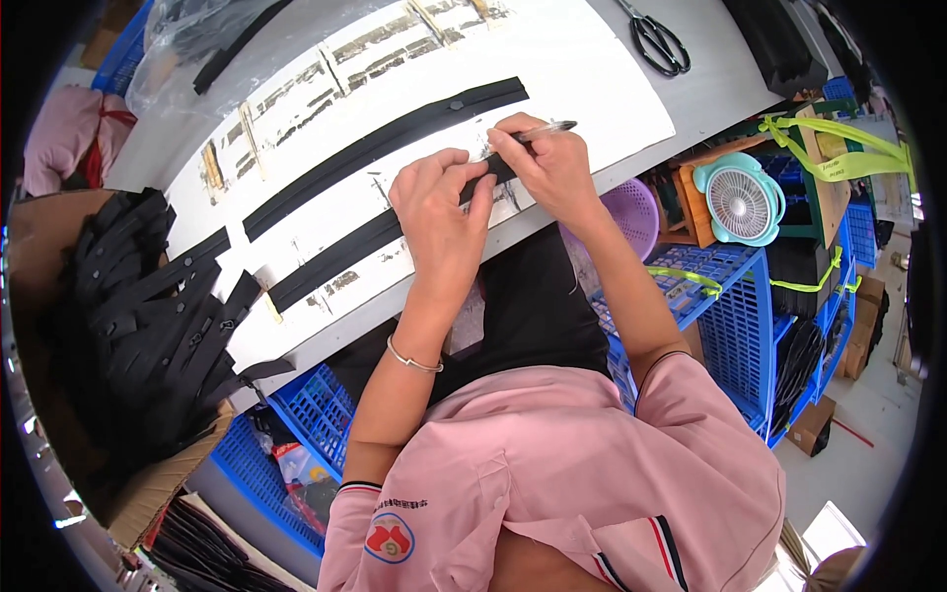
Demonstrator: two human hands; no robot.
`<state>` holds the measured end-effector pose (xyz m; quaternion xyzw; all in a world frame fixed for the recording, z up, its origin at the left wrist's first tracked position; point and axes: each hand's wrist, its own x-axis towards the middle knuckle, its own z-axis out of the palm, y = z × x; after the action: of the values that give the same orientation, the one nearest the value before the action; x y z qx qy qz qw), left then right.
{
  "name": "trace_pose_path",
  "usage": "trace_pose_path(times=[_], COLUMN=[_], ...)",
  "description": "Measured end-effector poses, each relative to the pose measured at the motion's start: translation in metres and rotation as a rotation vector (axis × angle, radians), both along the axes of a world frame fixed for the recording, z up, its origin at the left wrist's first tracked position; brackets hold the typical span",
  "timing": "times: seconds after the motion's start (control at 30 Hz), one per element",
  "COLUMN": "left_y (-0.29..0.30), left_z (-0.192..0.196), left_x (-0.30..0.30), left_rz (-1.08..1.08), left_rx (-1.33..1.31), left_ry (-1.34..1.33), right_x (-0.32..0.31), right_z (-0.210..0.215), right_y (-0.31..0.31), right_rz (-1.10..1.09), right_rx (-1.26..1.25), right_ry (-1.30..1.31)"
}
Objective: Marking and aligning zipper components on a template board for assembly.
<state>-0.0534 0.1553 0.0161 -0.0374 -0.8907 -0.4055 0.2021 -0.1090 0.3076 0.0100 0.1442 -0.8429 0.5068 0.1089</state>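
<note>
A black zipper strip (345, 252) lies slantwise across the near part of a white marked board (631, 89). My left hand (439, 207) rests over this strip, its thumb and forefinger closed about the strip's edges. Just to its right, my right hand (547, 173) grips a dark pen (548, 129). The pen slants up to the right, and its lower end is hidden by the fingers. Beyond both hands lies a second black zipper strip (385, 148), with a small dark slider on it. Dark smudges and pale strips mark the board.
At left a cardboard box (44, 237) overflows with black zipper strips (148, 306). Black-handled scissors (659, 44) lie on the grey table (705, 107) at the far right. Below its edge stand a purple basket (636, 212), a turquoise fan (740, 199) and blue crates (735, 331).
</note>
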Motion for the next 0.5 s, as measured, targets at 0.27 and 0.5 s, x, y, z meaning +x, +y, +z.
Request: trace_pose_path(times=[0.27, 0.5], left_y=[0.004, 0.0], left_z=[-0.001, -0.003], left_x=[0.001, 0.0], left_rz=[0.009, 0.002], left_rx=[-0.023, -0.026], left_ry=[0.04, 0.087], right_x=[0.005, 0.005], right_z=[-0.008, 0.004], right_y=[0.018, 0.009], right_rz=[0.16, 0.155], right_rx=[-0.166, 0.046], right_ry=[-0.087, 0.047])
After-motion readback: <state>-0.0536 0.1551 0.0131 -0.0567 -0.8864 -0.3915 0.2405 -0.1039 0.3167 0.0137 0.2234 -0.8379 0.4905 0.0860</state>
